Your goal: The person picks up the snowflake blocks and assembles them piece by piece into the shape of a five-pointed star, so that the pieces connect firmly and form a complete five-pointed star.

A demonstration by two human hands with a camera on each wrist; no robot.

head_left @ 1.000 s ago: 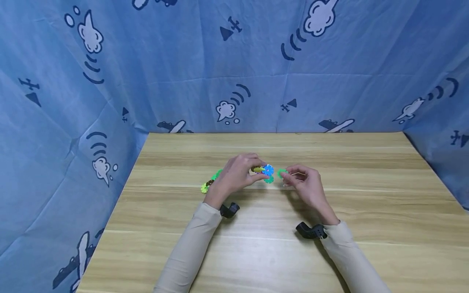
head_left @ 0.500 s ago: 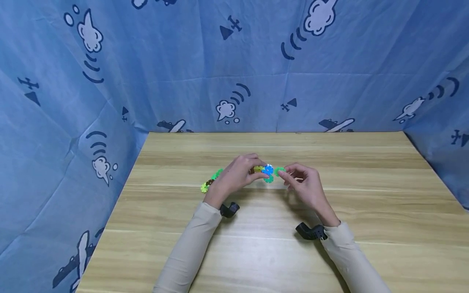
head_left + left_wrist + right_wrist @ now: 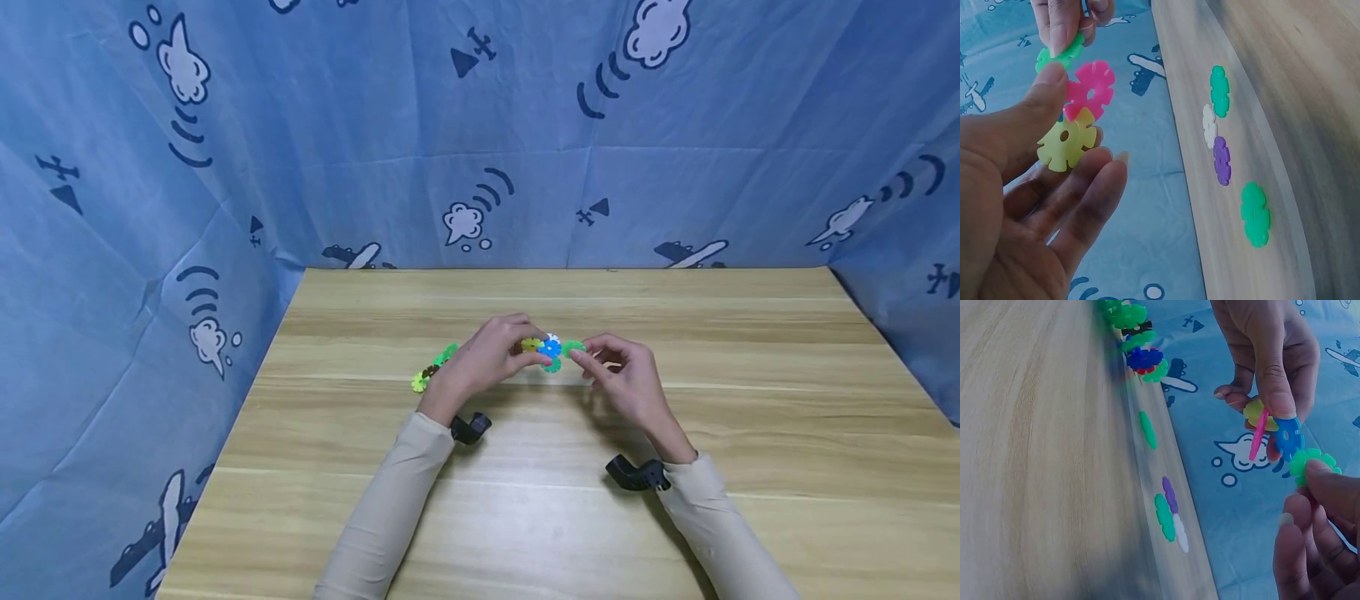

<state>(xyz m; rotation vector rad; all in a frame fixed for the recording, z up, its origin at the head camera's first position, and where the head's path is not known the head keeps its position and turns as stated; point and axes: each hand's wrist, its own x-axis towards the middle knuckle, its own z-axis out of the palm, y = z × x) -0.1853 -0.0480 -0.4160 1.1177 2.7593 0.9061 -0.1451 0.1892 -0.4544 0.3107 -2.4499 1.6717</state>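
My left hand [image 3: 487, 354] pinches a small joined cluster of notched plastic snowflake discs. In the right wrist view the thumb lies on the blue disc [image 3: 1287, 440], with a pink disc [image 3: 1259, 436] and a yellow disc [image 3: 1260, 417] beside it. The left wrist view shows the yellow disc [image 3: 1063, 147] below the pink one [image 3: 1099, 84]. Between thumb and fingers, my right hand [image 3: 626, 379] pinches a green disc [image 3: 1311, 462]. That green disc's edge meets the lower edge of the blue disc, and its far part is hidden by the thumb.
On the wooden table [image 3: 750, 417] lie a loose green disc [image 3: 1255, 215], a purple disc [image 3: 1222, 161], a white disc [image 3: 1209, 127] and another green disc [image 3: 1219, 92]. A colourful heap of discs [image 3: 1141, 359] sits left of my left hand. A blue patterned curtain [image 3: 525, 125] hangs behind.
My right hand has brought the green disc slightly leftward, closing the gap to the blue disc. The left hand stays in place, its cluster turning slightly.
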